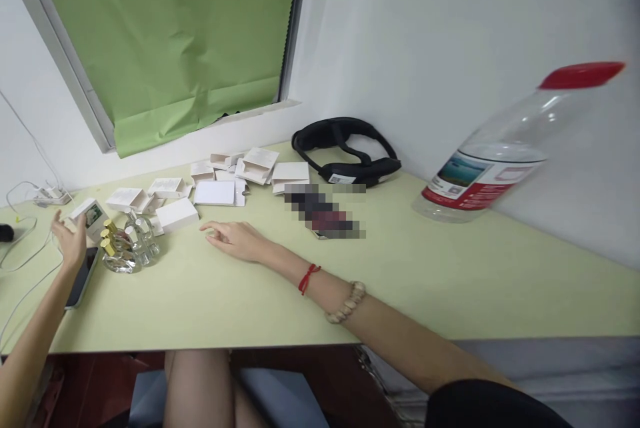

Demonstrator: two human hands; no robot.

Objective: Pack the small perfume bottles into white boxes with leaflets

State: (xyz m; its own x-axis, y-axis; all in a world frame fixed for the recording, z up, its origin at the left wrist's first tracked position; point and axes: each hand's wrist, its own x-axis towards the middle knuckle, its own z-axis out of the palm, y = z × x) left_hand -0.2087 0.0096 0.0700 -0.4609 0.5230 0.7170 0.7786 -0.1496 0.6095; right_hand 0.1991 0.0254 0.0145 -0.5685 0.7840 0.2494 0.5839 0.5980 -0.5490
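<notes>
At the left, my left hand (71, 240) is raised beside a white box with a dark green picture (93, 216), its thumb and fingers apart; whether it touches the box I cannot tell. Just right of it stands a cluster of small glass bottles (123, 260), some with gold caps and some with clear tops. A dark phone (83, 281) lies below that hand. My right hand (233, 240) is over the table, right of the bottles, with fingers loosely bent and apart and nothing in them. White boxes (177, 215), several with flaps open, lie behind both hands.
A black head-strap device (350, 155) rests at the back by the wall. Before it lies a blurred dark item (323, 213). A large red-capped bottle (483, 168) stands at the right on the pale green table (450, 281). White cables (30, 258) run along the left edge.
</notes>
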